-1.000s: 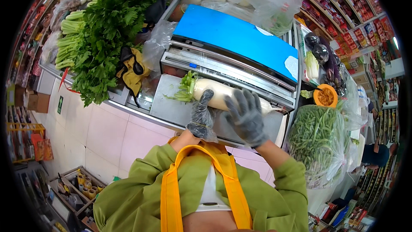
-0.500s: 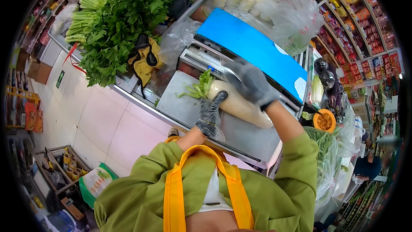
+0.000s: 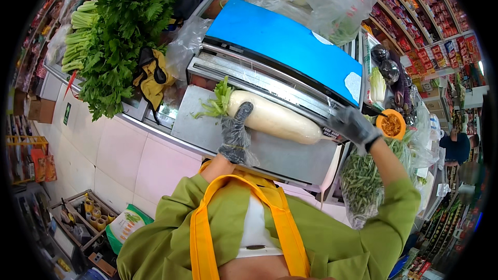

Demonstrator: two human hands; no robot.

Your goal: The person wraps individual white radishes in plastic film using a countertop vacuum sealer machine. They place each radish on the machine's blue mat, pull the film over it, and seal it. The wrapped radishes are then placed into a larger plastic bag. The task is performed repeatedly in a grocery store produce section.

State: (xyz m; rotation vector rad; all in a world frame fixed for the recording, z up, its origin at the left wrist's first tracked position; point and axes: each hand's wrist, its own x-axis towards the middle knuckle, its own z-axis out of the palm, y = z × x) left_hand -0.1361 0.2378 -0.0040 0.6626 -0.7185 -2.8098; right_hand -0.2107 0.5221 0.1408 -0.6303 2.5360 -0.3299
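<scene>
A large white daikon radish (image 3: 277,118) with a trimmed green leaf top (image 3: 220,98) lies on the metal plate (image 3: 197,119) of a film-wrapping machine. My left hand (image 3: 236,132), in a grey glove under thin clear plastic, grips it near the leafy end, with a finger over its top. My right hand (image 3: 354,125), also in a grey glove, is beside the radish's tapered tip at the right end of the machine. Its fingers are smeared, so whether they hold anything is unclear. Shiny clear film (image 3: 264,85) runs along the slot below the blue cover (image 3: 285,41).
Bunches of celery (image 3: 124,36) and a yellow and black cloth item (image 3: 154,80) lie to the left. Bagged produce (image 3: 332,5) stands behind the machine. At right are an orange bowl (image 3: 391,124), a bag of green beans (image 3: 363,181), eggplants and a cabbage (image 3: 377,85).
My right hand has moved right, from above the middle of the radish to beyond its tip. My left hand still grips the leafy end. The view has shifted slightly.
</scene>
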